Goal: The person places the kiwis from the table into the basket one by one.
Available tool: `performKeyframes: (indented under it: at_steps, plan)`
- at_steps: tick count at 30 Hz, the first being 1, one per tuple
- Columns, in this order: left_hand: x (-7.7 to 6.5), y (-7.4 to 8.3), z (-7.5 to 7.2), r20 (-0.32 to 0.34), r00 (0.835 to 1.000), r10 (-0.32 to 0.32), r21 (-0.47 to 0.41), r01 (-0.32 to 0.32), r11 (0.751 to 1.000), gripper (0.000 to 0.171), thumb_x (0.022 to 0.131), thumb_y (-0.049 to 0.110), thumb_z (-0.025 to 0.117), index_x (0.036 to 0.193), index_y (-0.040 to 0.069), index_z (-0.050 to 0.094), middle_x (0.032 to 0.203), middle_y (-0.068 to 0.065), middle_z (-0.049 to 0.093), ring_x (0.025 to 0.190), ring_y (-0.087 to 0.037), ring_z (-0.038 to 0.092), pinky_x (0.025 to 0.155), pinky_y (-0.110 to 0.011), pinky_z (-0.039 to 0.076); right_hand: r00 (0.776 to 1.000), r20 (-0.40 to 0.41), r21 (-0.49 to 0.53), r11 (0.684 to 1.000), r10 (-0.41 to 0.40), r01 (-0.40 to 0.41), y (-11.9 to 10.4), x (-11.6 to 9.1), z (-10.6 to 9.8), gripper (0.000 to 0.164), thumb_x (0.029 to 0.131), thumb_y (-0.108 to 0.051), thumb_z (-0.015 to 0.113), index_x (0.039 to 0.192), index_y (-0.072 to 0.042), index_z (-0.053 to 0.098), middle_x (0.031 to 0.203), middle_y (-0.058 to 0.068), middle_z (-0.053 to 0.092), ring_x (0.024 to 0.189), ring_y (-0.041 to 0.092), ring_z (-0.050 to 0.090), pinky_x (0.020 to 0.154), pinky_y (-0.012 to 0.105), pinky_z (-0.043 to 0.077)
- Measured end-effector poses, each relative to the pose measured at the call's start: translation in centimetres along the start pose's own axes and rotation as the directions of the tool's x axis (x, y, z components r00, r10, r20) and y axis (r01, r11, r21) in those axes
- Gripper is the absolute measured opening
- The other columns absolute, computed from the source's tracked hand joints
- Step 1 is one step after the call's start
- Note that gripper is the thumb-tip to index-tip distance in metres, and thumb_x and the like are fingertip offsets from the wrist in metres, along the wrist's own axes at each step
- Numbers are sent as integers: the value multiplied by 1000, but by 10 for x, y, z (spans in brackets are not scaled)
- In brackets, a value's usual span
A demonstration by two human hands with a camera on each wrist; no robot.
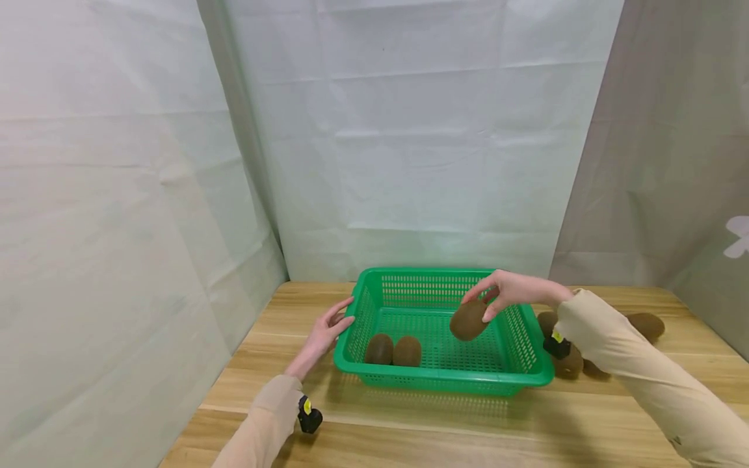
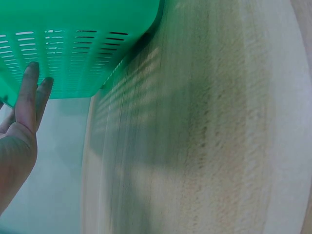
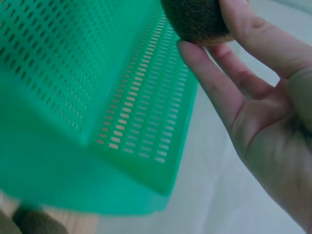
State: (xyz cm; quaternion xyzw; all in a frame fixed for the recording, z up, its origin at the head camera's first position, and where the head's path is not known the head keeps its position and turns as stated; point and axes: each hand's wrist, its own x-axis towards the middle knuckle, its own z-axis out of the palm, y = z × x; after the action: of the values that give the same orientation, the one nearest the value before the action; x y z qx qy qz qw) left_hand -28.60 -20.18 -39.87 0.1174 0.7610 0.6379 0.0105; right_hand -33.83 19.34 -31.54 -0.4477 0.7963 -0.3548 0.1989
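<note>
My right hand [image 1: 515, 290] holds a brown fuzzy kiwi [image 1: 470, 320] between thumb and fingertips, over the right half of a green plastic basket [image 1: 450, 377]. In the right wrist view the kiwi [image 3: 197, 22] is cut by the top edge, with the fingers around its near end. At the basket's left side, my left hand [image 1: 325, 329] rests with extended fingers against the rim; the left wrist view shows fingers [image 2: 28, 95] straight along the slotted outer wall. Two kiwis, one darker [image 1: 379, 350] and one lighter [image 1: 407, 351], lie side by side in the basket's front left corner.
Several more kiwis lie on the wooden table [image 1: 409, 439] right of the basket, partly behind the right sleeve, one [image 1: 646, 325] farther right. Pale cloth [image 1: 421, 143] hangs behind the table and at both sides. Each wrist wears a small black camera.
</note>
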Motion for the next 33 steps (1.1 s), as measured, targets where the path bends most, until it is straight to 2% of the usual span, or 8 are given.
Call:
performKeyframes:
  at_steps: [6, 11, 15, 19, 22, 27, 30, 33]
  plan:
    - [5, -6, -2, -8, 1000, 11, -24, -11, 1000, 50, 92, 15, 56, 138, 5, 38, 119, -21, 52, 83, -14, 57, 42, -23, 27, 994, 89, 40, 997, 67, -71, -2, 22, 10, 42, 76, -7, 72, 116, -2, 61, 120, 10, 55, 106, 29, 51, 77, 36, 45]
    - [12, -23, -7, -18, 1000, 14, -28, -15, 1000, 51, 91, 20, 57, 138, 10, 40, 120, -18, 53, 92, -17, 56, 45, -23, 31, 978, 187, 81, 991, 93, -110, -1, 39, 20, 41, 77, -2, 70, 117, 3, 59, 119, 12, 54, 97, 33, 56, 74, 37, 47]
    - [13, -30, -7, -39, 999, 25, -5, -25, 1000, 50, 90, 24, 58, 137, 14, 42, 120, -17, 53, 98, -19, 54, 45, -23, 31, 965, 240, 31, 993, 102, -113, 0, 52, 27, 38, 77, -2, 70, 113, 2, 62, 113, 9, 58, 96, 31, 56, 73, 33, 47]
    - [7, -20, -7, -24, 1000, 19, -21, -20, 1000, 50, 91, 20, 57, 137, 11, 41, 120, -19, 53, 96, -21, 54, 44, -24, 28, 949, 283, -15, 990, 136, -137, 0, 64, 36, 37, 76, -1, 71, 112, -1, 63, 109, 4, 60, 95, 28, 56, 73, 31, 46]
    - [6, -18, -8, -13, 1000, 20, -20, -20, 1000, 50, 91, 20, 56, 138, 11, 39, 121, -19, 52, 94, -18, 55, 44, -23, 28, 938, 303, -24, 985, 170, -171, 1, 71, 42, 36, 76, -1, 71, 111, -3, 64, 109, 2, 59, 93, 25, 58, 73, 31, 46]
    - [10, -28, -7, -31, 999, 30, 12, -30, 999, 50, 91, 25, 57, 137, 14, 42, 120, -17, 53, 79, -10, 57, 41, -21, 27, 919, 333, -26, 976, 211, -215, 3, 77, 50, 36, 76, -1, 71, 111, -6, 65, 111, -2, 58, 92, 23, 58, 74, 30, 46]
    - [9, -25, -7, -23, 1000, 19, -11, -19, 1000, 50, 91, 22, 58, 137, 13, 42, 120, -17, 53, 74, -8, 56, 40, -21, 25, 908, 364, -38, 977, 209, -210, 4, 80, 52, 37, 77, -2, 70, 114, -5, 64, 114, 0, 57, 94, 21, 58, 75, 29, 46]
    - [5, -16, -5, -10, 1000, 19, -28, -19, 999, 50, 91, 18, 57, 138, 9, 39, 121, -20, 52, 75, -8, 56, 40, -22, 25, 902, 380, -61, 978, 206, -198, 4, 81, 54, 38, 78, -3, 70, 115, -3, 63, 115, 3, 56, 96, 19, 57, 74, 28, 46]
